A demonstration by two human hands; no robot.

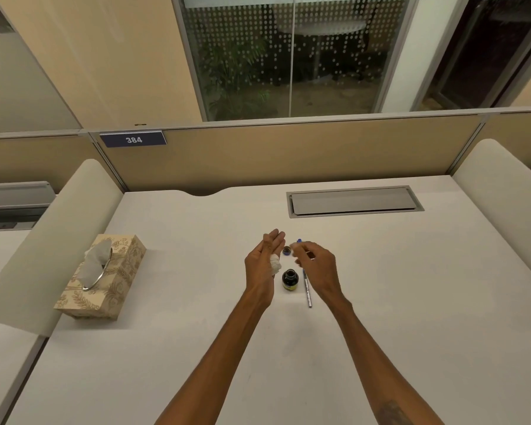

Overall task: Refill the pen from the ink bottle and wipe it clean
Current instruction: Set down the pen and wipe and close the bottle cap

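ink bottle stands between spread left hand cradling a tissue wad and blurred right hand, grip unclear.

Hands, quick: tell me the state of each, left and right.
Left hand: open, fingers straight, tissue wad against the palm.
Right hand: fingers curled but blurred; cannot tell.

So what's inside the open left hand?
A crumpled white tissue lies against the palm of the left hand. Anything wrapped inside the tissue is covered.
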